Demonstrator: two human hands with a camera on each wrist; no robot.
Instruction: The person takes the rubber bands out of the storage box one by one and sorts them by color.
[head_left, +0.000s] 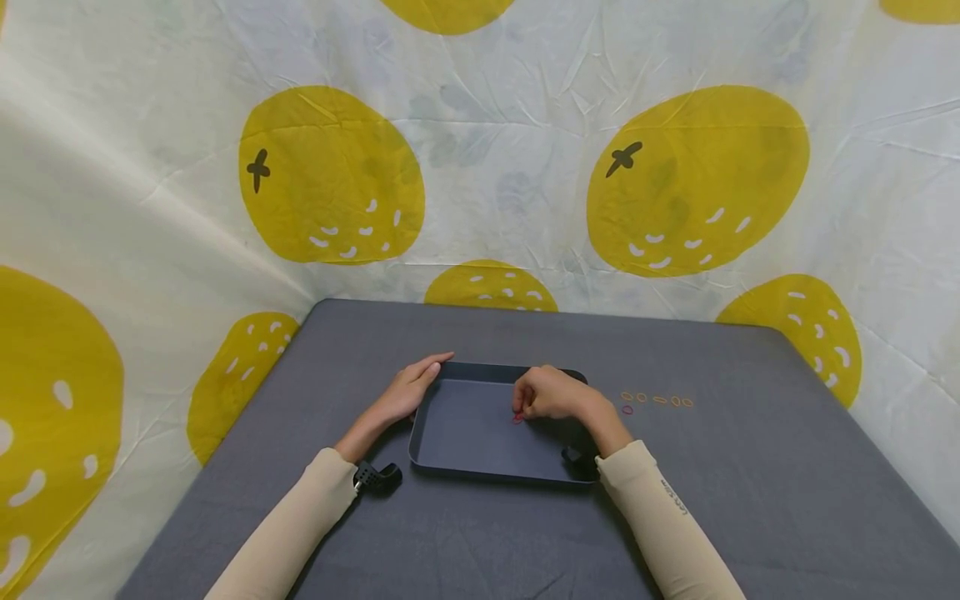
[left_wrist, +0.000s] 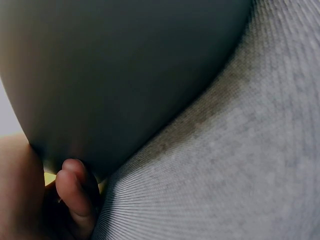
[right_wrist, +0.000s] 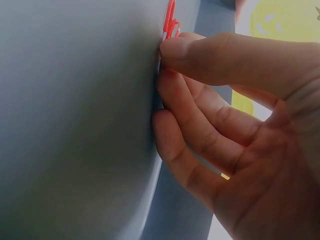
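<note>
A shallow dark tray (head_left: 472, 433) lies on the table. At its far left corner is my left hand (head_left: 403, 392), gripping the side wall with the thumb along the rim; in the left wrist view, fingertips (left_wrist: 75, 192) bend against the tray's outer wall. Over the tray's right half, my right hand (head_left: 551, 393) pinches a red rubber band (head_left: 517, 418) between thumb and fingers, low at the tray floor. Close up in the right wrist view, part of that looped red band (right_wrist: 170, 17) pokes out past the thumb tip. The rest of it is hidden by the fingers.
Right of the tray, several orange rubber bands (head_left: 660, 400) lie in a row, with one pinkish-red rubber band (head_left: 627, 410) just below the row's left end. A grey cloth (head_left: 750, 467) covers the table. Behind it hangs a white curtain (head_left: 502, 167) with yellow fruit prints.
</note>
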